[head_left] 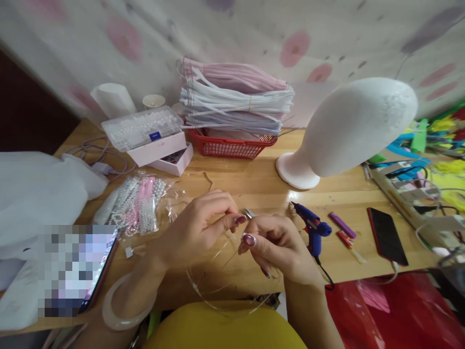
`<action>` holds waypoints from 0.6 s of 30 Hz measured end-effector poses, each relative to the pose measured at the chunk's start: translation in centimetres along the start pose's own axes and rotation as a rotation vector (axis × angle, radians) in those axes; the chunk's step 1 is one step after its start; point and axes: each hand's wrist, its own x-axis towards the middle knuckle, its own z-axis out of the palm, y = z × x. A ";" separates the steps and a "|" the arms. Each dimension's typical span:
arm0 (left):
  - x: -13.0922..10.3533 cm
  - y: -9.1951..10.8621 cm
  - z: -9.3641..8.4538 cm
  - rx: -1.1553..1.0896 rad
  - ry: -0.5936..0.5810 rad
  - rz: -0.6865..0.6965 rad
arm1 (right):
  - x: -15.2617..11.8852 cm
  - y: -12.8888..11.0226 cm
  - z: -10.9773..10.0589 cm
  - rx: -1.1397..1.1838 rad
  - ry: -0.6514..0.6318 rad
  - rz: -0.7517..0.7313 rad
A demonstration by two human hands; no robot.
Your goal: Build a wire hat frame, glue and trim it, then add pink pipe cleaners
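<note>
My left hand (203, 223) and my right hand (279, 245) are close together over the front of the table. Each is closed, thumb pressed to fingers, on a thin see-through strand (196, 289), perhaps wire or fishing line. The strand hangs in a loose loop below them, in front of the yellow top (225, 329). What lies between the fingertips is too small to make out. Just beyond the hands, the metal tip of a tool (249, 213) shows, the rest hidden. A blue glue gun (312, 228) lies right of my right hand.
Left are bagged pearl beads (147, 213), a phone (85, 276) and a bead box (138, 128). Pipe cleaner bundles (236, 99) fill a red basket (232, 147) behind. A white foam head (358, 126), a purple stick (342, 224) and a black phone (387, 237) stand or lie right.
</note>
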 end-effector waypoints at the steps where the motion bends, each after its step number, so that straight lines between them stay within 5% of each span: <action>1: 0.0 0.1 0.0 -0.014 0.000 -0.011 | 0.0 0.0 0.0 0.027 -0.005 0.008; 9: 0.1 -0.4 -0.6 0.166 0.147 -0.023 | 0.1 0.0 -1.2 0.000 -0.048 0.115; 18: 0.0 -1.6 -1.2 0.133 0.185 -0.116 | 0.9 0.2 -1.5 0.184 -0.053 0.212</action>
